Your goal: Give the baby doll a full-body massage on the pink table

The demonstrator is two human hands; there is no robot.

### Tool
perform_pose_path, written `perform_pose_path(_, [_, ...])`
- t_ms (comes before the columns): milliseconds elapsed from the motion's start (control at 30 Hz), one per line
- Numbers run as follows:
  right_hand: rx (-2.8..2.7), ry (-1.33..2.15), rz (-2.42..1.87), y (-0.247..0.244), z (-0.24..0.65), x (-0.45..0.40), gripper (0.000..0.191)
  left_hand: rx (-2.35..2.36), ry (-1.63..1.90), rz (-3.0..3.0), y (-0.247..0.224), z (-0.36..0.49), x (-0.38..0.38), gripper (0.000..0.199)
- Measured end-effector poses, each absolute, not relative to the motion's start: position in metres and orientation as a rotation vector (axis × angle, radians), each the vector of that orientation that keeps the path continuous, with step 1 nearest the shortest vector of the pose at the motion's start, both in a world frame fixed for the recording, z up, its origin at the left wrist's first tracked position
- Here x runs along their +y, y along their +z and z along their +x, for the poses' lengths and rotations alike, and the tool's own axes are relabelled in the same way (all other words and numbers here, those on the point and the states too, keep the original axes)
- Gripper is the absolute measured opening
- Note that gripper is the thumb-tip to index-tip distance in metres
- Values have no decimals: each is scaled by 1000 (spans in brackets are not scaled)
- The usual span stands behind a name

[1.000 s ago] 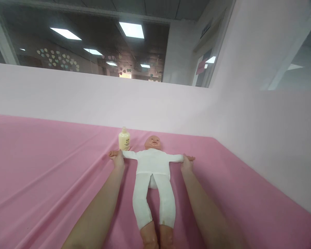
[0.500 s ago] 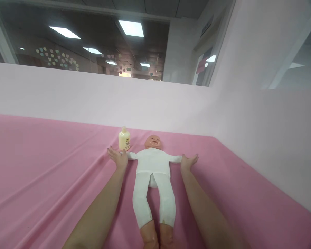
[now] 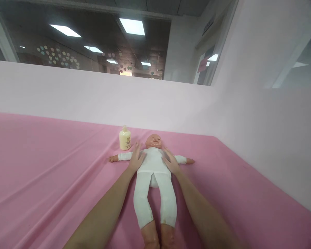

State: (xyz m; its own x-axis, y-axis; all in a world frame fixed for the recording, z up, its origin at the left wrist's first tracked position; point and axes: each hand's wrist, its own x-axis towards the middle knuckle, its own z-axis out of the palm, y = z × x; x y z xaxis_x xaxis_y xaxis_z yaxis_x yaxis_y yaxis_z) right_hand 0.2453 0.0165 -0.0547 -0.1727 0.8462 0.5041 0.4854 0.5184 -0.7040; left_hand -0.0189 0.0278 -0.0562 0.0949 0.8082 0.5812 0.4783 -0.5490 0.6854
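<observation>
A baby doll (image 3: 154,160) in white cloth lies on its back, its head toward the wall and both arms stretched out sideways. My left hand (image 3: 137,159) rests at the doll's shoulder and upper chest on the left side, fingers extended and thumb apart. On the opposite shoulder lies my right hand (image 3: 171,162), also with extended fingers. Neither hand is closed around anything. Just beyond my left hand stands an upright bottle (image 3: 124,139) of pale yellow content with a dark printed label. The doll's feet run out of view at the bottom edge.
Pink cloth (image 3: 54,166) with creases on the left covers the surface under the doll. A white wall (image 3: 98,97) rises behind it, below a wide window (image 3: 93,38). Another white wall (image 3: 261,131) borders the right side.
Both my hands have moved inward from the doll's hands to its shoulders and upper chest. The doll's hands are now uncovered. Bottle and doll stay in place.
</observation>
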Motion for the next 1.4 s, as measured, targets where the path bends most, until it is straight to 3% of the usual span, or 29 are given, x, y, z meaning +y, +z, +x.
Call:
perform_pose_path(167, [-1918,649,-1094,-52,240,14,56,1162,946,2149,-54,-17,25,62])
perform_pose_path(567, [-1858,702,-1107,-49,241,13,46,1166,977,2147,-46,-21,20,59])
perform_pose_path(800, [-1886,659,-1154,-43,235,12,67,1205,920,2217,-38,-12,22,79])
perform_pose_path(1067, [-2046,484,-1298,-35,229,13,64,1382,800,2325,-36,-2,24,69])
perform_pose_path(1400, [-2103,418,-1294,-27,224,7,57,1420,784,2343,-33,-1,21,73])
